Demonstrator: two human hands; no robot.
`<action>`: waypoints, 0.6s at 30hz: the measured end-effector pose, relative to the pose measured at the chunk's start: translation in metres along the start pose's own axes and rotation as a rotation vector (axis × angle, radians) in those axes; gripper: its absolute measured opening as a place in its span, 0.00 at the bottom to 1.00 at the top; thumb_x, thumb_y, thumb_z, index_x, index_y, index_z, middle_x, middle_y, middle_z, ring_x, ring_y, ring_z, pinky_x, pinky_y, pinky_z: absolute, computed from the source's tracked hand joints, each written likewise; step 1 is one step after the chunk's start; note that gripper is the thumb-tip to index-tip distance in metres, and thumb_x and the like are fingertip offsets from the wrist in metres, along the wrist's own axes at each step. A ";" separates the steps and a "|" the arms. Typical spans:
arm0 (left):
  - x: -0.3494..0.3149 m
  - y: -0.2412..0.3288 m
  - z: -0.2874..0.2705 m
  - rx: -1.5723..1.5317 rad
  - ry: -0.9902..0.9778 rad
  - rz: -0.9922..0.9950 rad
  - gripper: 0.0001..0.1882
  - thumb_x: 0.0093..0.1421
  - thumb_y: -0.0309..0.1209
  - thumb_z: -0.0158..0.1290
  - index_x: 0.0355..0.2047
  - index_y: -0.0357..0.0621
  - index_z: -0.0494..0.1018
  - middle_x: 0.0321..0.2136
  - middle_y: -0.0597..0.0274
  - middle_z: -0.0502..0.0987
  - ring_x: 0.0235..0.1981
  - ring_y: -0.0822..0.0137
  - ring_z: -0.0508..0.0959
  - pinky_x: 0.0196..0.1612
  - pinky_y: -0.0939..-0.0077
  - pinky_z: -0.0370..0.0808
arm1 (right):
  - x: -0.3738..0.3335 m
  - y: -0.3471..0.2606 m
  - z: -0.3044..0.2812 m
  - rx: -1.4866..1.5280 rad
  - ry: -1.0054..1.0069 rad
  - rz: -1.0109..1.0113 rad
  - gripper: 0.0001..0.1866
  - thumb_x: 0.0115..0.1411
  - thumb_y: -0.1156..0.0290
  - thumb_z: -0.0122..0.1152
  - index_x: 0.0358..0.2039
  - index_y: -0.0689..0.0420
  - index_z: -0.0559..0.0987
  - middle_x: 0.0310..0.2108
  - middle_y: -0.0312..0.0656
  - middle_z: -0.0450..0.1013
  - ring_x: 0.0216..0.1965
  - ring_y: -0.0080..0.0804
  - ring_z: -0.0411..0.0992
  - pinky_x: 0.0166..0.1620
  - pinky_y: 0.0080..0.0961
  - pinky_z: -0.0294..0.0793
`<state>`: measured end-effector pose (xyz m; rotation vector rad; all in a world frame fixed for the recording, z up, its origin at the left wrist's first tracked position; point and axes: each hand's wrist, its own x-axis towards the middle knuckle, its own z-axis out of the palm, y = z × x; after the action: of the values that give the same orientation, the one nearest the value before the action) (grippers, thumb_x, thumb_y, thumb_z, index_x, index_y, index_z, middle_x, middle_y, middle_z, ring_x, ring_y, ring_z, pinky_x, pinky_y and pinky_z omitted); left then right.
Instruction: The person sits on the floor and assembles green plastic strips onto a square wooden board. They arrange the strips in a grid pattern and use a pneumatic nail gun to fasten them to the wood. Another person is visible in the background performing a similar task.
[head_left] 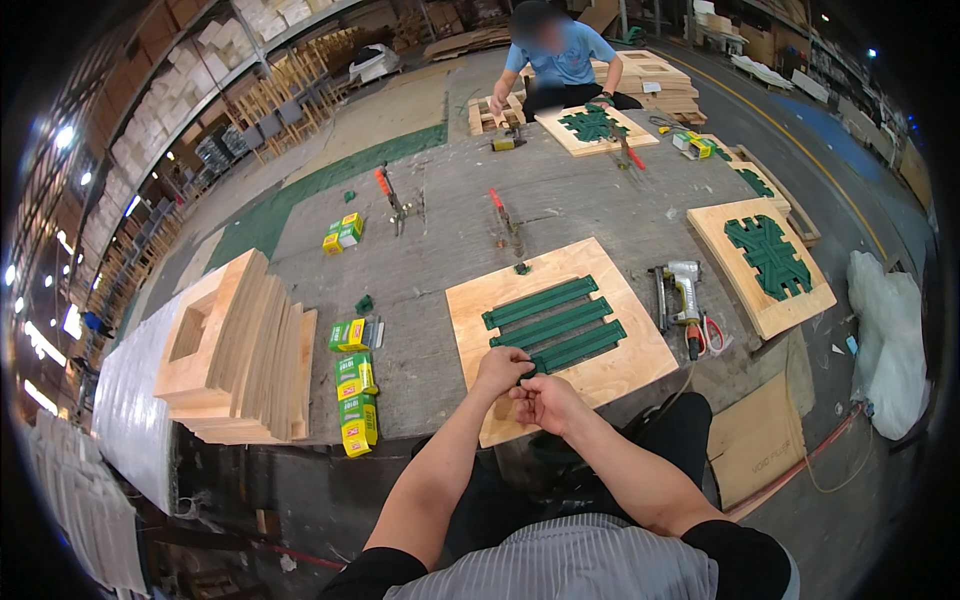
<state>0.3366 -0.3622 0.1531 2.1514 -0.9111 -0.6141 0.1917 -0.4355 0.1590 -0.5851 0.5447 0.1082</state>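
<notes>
A plywood frame (pixel 640 345) lies at the table's near edge, with green webbing straps (pixel 555 326) running across its central opening. Pinched at the left end of the nearest strap (pixel 580 347) are the fingers of my left hand (pixel 503 370). Just beside it, my right hand (pixel 550 403) is turned partly palm up, its fingers curled in over the frame; what they hold, if anything, is too small to make out. To the right of the frame lies a pneumatic staple gun (pixel 686 293), with red-handled scissors (pixel 712 336) next to it.
Stacked wooden frames (pixel 235 350) stand at the left, beside green-and-yellow boxes (pixel 355 377). A finished-looking woven frame (pixel 765 260) sits at the right edge. Red-handled tools (pixel 500 215) lie mid-table. Across it, a co-worker (pixel 565 60) handles another webbed frame (pixel 595 128). An air hose (pixel 680 392) trails nearby.
</notes>
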 end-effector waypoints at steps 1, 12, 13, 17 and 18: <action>0.000 0.000 0.001 -0.019 -0.019 -0.022 0.15 0.54 0.36 0.68 0.37 0.37 0.84 0.31 0.54 0.85 0.30 0.66 0.83 0.35 0.69 0.79 | 0.002 0.001 0.001 0.023 0.014 0.004 0.11 0.72 0.68 0.47 0.44 0.60 0.76 0.29 0.36 0.78 0.24 0.28 0.76 0.32 0.33 0.81; 0.011 -0.017 -0.006 -0.088 0.040 -0.034 0.13 0.63 0.38 0.60 0.41 0.43 0.84 0.35 0.54 0.85 0.36 0.60 0.85 0.41 0.66 0.80 | 0.019 0.015 0.010 0.465 0.004 -0.102 0.10 0.70 0.66 0.53 0.36 0.59 0.76 0.26 0.35 0.75 0.24 0.27 0.74 0.34 0.29 0.79; 0.011 -0.015 -0.006 -0.072 0.027 -0.064 0.13 0.63 0.37 0.60 0.42 0.43 0.84 0.34 0.55 0.85 0.34 0.62 0.85 0.39 0.68 0.80 | 0.023 0.016 0.007 0.510 -0.023 -0.105 0.10 0.69 0.67 0.53 0.35 0.59 0.76 0.25 0.35 0.74 0.24 0.27 0.73 0.34 0.29 0.79; 0.017 -0.006 -0.005 0.102 0.030 -0.007 0.13 0.62 0.36 0.60 0.43 0.44 0.84 0.35 0.54 0.85 0.35 0.61 0.85 0.41 0.66 0.81 | 0.042 0.002 -0.005 0.609 -0.150 -0.127 0.08 0.68 0.68 0.53 0.34 0.59 0.75 0.24 0.34 0.72 0.23 0.26 0.73 0.34 0.27 0.78; 0.019 -0.001 -0.006 0.128 0.020 -0.024 0.14 0.61 0.36 0.61 0.43 0.44 0.84 0.35 0.53 0.86 0.36 0.58 0.85 0.42 0.64 0.81 | 0.045 -0.003 -0.008 0.613 -0.176 -0.129 0.08 0.68 0.68 0.53 0.34 0.58 0.75 0.23 0.34 0.72 0.23 0.26 0.73 0.34 0.27 0.78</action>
<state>0.3530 -0.3732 0.1534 2.2807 -0.9377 -0.5590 0.2273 -0.4451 0.1311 -0.0102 0.3405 -0.1282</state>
